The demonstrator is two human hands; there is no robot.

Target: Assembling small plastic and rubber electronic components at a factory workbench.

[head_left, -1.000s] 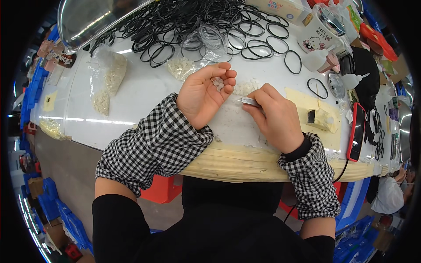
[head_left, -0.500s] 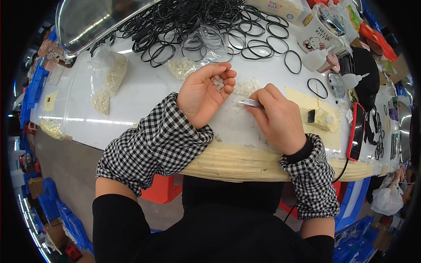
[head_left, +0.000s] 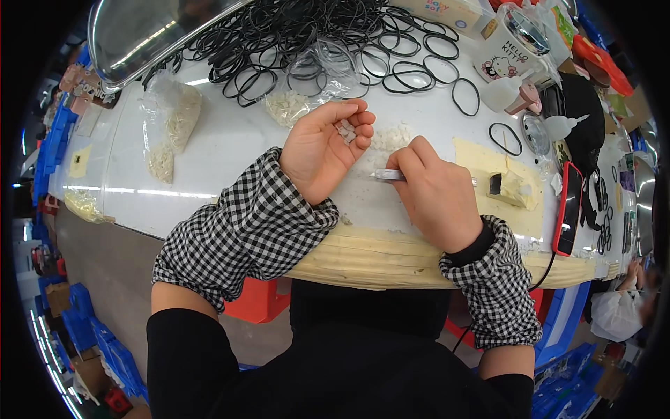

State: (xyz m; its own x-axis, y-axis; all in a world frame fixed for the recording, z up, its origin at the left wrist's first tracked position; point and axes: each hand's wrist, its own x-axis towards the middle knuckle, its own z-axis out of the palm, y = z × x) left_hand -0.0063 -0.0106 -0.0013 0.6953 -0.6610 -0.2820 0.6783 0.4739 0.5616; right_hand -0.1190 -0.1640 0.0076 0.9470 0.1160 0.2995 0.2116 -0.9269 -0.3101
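Note:
My left hand [head_left: 322, 155] is palm up, its fingers curled into a cup around several small pale chips [head_left: 345, 131]. Just to its right, my right hand [head_left: 436, 192] grips a slim silver utility knife [head_left: 388, 174] with thumb and fingers; its tip points left, low over the table and apart from the left palm. Beyond the knife lies a loose heap of similar white chips [head_left: 392, 137] on the white tabletop [head_left: 370, 202]. A clear bag of chips [head_left: 287, 108] sits behind my left hand, and another bag [head_left: 178, 126] stands farther left.
Many black rubber rings [head_left: 293, 35] are piled at the back, with a metal tray [head_left: 146, 35] at far left. To the right are a yellow block [head_left: 515, 192] on a yellow sheet, a red-cased phone [head_left: 569, 209] with a cable, a white cup [head_left: 506, 52] and squeeze bottles [head_left: 501, 96].
My right hand has turned and shifted slightly, with more of the knife now showing to the left of the fingers. My left hand has stayed almost still, still cupping the chips.

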